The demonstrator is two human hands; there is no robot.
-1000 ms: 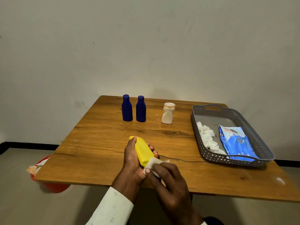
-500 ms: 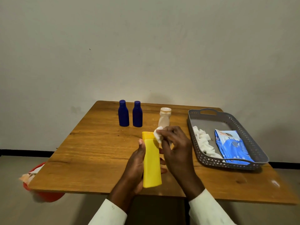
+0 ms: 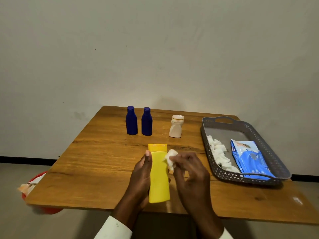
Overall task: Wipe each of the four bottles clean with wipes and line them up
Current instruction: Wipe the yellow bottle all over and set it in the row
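On the wooden counter (image 3: 103, 163), left hand (image 3: 140, 176) grips the yellow bottle (image 3: 158, 176); right hand (image 3: 189, 171) fingers pinch a wipe (image 3: 170, 158) at its 2 o'clock edge; the smooth bottle may slip if rubbed hard.

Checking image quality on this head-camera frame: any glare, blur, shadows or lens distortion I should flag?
Head view: dim, even lighting with darkened corners; a small glare patch on the wooden table at the near right; soft shadows behind the cream squat bottle and under the grey perforated tray; right hand and white wipe slightly motion-blurred; yellow flat bottle sharp; table edges splay with wide-angle distortion.
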